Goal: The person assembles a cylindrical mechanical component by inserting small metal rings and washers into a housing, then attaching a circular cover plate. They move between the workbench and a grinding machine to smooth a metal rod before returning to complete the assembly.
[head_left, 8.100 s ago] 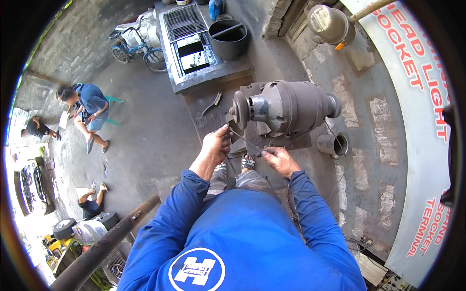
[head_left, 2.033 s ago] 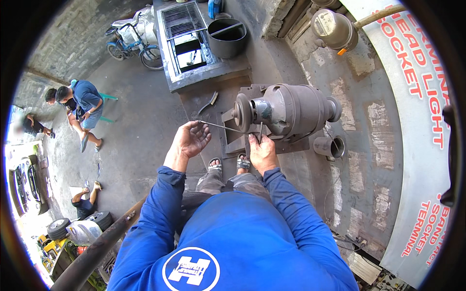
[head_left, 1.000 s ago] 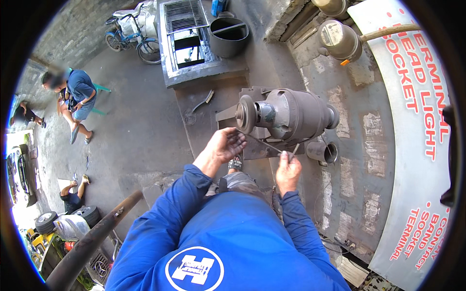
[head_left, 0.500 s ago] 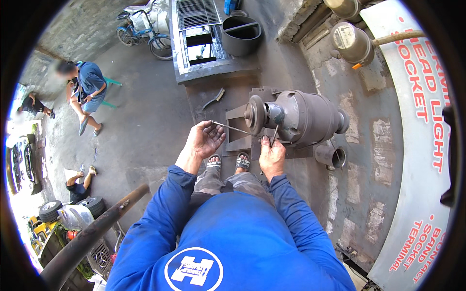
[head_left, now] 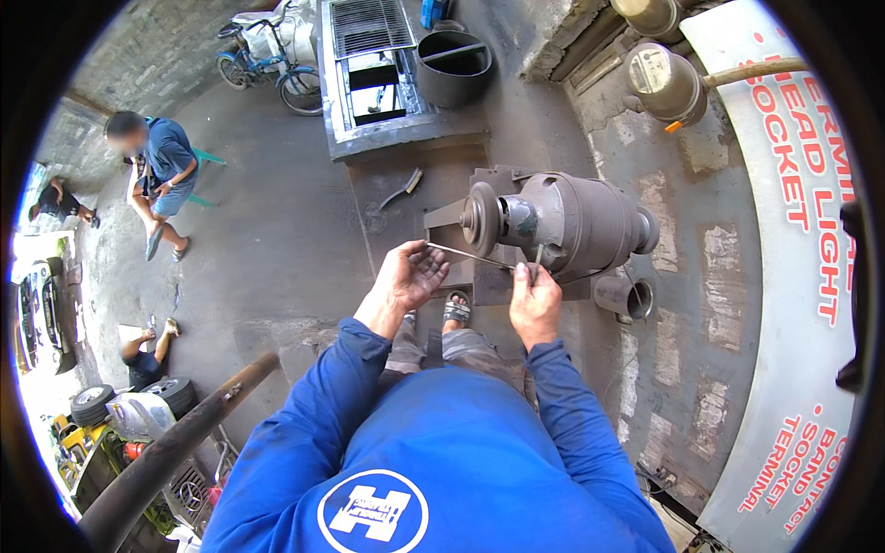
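Observation:
A thin metal rod (head_left: 468,254) stretches between my two hands in front of a grey motor-driven grinder (head_left: 585,226). My left hand (head_left: 410,276), palm up, pinches the rod's left end between thumb and fingertips. The right end is gripped by my right hand (head_left: 535,304), and a short stub sticks up beside its fingers; I cannot tell if the stub belongs to the rod. Just beyond the rod is the grinder's round wheel (head_left: 482,219), apart from my left fingers.
A curved-handled brush-like tool (head_left: 402,192) lies on the floor ahead. Farther off are a metal-framed stand (head_left: 396,134) and a dark round bin (head_left: 454,83). A short pipe (head_left: 622,297) is right of my hand. A rusty bar (head_left: 184,442) crosses the lower left. A seated person (head_left: 171,161) is at left.
Both hands have shifted right with the rod, the left one nearer the grinder wheel. The right hand has turned slightly, and the stub beside it shows less.

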A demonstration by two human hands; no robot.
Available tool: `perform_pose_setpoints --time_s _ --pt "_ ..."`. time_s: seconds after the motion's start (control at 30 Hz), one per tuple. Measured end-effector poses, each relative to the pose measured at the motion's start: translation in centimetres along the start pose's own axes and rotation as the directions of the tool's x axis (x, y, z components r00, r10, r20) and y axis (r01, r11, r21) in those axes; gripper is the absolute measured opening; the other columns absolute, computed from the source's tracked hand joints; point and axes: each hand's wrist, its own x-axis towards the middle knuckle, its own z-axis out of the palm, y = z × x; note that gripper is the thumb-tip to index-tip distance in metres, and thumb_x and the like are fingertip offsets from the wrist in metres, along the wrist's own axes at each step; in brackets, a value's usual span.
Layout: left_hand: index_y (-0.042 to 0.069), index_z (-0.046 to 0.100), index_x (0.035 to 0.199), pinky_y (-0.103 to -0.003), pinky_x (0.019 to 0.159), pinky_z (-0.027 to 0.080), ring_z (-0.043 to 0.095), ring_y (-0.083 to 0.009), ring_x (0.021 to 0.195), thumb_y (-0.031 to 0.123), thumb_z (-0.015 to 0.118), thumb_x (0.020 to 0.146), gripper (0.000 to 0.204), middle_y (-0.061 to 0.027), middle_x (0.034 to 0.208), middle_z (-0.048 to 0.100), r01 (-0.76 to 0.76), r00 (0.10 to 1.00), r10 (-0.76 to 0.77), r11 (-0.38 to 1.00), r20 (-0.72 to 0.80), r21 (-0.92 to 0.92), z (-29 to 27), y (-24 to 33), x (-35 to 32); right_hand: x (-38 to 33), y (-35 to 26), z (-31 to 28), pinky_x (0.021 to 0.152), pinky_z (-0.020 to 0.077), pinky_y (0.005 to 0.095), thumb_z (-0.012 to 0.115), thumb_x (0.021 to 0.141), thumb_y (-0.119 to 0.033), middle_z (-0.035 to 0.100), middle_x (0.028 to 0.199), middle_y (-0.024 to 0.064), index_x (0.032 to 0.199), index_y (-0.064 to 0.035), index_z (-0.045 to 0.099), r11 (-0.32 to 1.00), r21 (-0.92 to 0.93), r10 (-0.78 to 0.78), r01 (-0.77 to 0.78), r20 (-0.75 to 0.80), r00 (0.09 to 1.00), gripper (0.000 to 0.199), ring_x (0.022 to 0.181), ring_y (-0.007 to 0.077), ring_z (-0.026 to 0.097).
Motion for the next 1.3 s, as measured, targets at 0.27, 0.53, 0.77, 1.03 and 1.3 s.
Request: perform_pose_setpoints --time_s 0.27,0.53,0.77,1.03,1.3 --pt "0.005 0.063 0.095 -0.045 0.101 0.054 0.066 -0.0273 0.096 0.019 0.068 0.094 0.015 -0.0117 0.097 0.066 -0.042 0.999 0.042 0.999 0.034 -0.016 -0.4 2.7 -1.0 -0.3 1.0 2.8 0.068 0.0511 0.0471 0.061 0.106 -0.030 0.069 0.075 0.0216 0.089 0.0019 0.069 0.986 0.116 0.111 -0.116 0.052 0.992 0.037 0.067 0.0380 0.065" --pt "0.003 0.054 0.116 -0.046 0.099 0.056 0.064 -0.0253 0.095 0.021 0.064 0.098 0.028 -0.0112 0.106 0.060 0.115 0.989 -0.125 0.987 0.083 0.109 3.2 -4.9 1.4 -1.6 2.3 -4.5 0.059 0.0464 0.0411 0.060 0.108 -0.031 0.064 0.066 0.0114 0.084 0.0024 0.067 0.956 -0.048 0.280 -0.289 -0.141 0.950 0.042 0.059 0.0223 0.058" --pt "0.003 0.052 0.114 -0.047 0.106 0.050 0.060 -0.0269 0.106 0.020 0.063 0.098 0.026 -0.0127 0.110 0.058 -0.036 0.999 0.036 0.998 0.000 0.047 -0.4 0.4 -0.2 0.1 0.3 1.4 0.060 0.0485 0.0429 0.061 0.106 -0.028 0.063 0.067 0.0177 0.084 0.0005 0.067 0.995 0.051 0.084 -0.083 -0.021 0.996 0.037 0.058 0.0317 0.060" --pt "0.001 0.065 0.106 -0.043 0.080 0.058 0.066 -0.0241 0.079 0.020 0.057 0.094 0.024 -0.0110 0.091 0.067 -0.216 0.976 0.186 0.807 0.110 0.550 -1.1 4.4 -6.4 -0.3 0.3 2.9 0.065 0.0504 0.0466 0.059 0.108 -0.034 0.065 0.073 0.0209 0.086 0.0012 0.066 0.996 0.059 0.058 -0.063 0.078 0.995 0.042 0.066 0.0384 0.064" --pt "0.000 0.070 0.105 -0.040 0.075 0.058 0.074 -0.0365 0.083 0.017 0.073 0.095 0.020 -0.0193 0.093 0.076 -0.492 0.681 0.250 -0.539 0.688 0.683 1.6 -0.7 -10.8 -3.3 0.6 4.8 0.051 0.0350 0.0296 0.060 0.109 -0.038 0.044 0.063 -0.0034 0.079 -0.0127 0.054 0.147 0.675 0.504 -0.723 0.578 0.642 0.040 0.055 0.0117 0.041"
